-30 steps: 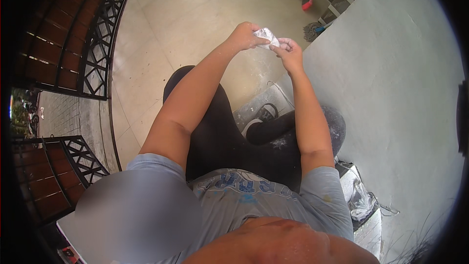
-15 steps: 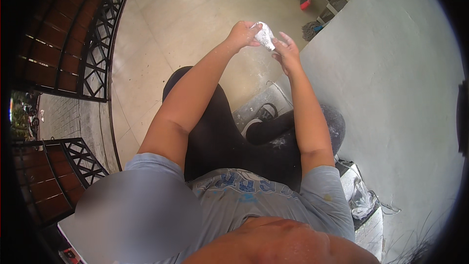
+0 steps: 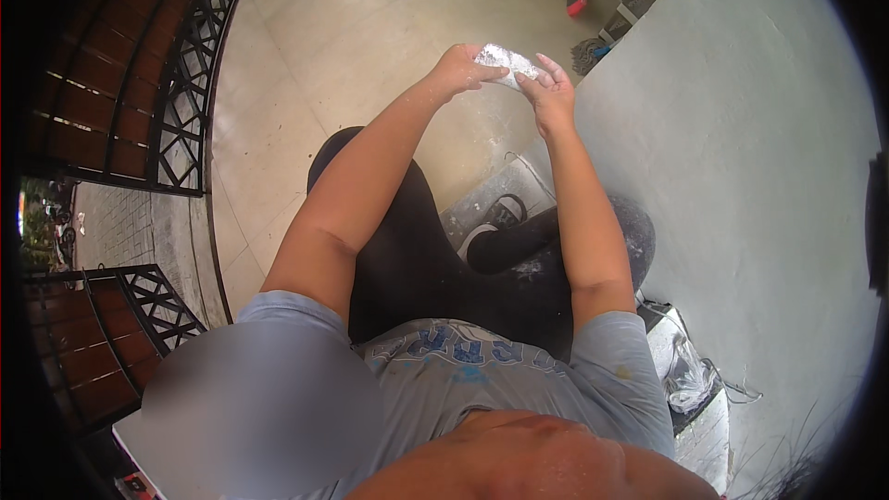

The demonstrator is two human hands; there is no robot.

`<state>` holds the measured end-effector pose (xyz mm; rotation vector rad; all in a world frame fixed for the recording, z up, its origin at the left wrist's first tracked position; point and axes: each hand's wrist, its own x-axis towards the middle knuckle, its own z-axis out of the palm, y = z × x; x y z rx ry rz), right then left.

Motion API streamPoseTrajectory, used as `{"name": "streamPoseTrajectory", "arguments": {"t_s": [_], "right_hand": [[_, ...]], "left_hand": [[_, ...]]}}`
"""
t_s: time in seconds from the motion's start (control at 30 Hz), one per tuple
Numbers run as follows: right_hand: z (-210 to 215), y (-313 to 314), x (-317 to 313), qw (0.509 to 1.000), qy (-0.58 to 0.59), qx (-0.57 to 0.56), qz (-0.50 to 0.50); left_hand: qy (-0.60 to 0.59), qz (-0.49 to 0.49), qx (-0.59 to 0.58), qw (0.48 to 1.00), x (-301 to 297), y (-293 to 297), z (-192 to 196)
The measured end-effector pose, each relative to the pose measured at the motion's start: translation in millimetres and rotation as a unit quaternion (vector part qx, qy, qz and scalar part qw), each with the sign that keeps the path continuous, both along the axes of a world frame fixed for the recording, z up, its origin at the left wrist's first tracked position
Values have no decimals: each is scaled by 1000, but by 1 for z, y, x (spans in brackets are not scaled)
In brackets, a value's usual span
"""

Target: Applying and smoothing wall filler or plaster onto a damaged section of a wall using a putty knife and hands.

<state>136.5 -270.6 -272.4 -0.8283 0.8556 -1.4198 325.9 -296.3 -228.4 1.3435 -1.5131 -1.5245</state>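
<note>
Both grips, head view: left hand (image 3: 460,72) and right hand (image 3: 551,100) pinch a white piece (image 3: 505,61) from opposite ends
White piece's place: upper centre of the frame
Mop head (image 3: 587,56): grey, upper right
Gate (image 3: 116,69): brown and black, upper left

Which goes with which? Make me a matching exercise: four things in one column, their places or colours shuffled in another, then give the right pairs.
Things
1. White piece
2. Mop head
3. Slatted gate
4. Sandal

Places or colours
A. Brown and black, at the picture's left
B. Held between the left hand and right hand
C. Black and white, near the picture's middle
D. Grey, toward the upper right

Right pairs: 1-B, 2-D, 3-A, 4-C
</note>
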Motion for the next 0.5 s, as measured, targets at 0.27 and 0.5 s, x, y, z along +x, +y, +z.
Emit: {"name": "streamPoseTrajectory", "arguments": {"t_s": [0.27, 0.5], "right_hand": [[5, 5, 1, 996, 56, 61, 19], [3, 7, 7, 983, 136, 99, 69]], "left_hand": [[95, 51, 27, 994, -5, -1, 0], [91, -5, -16, 996, -5, -2, -8]]}}
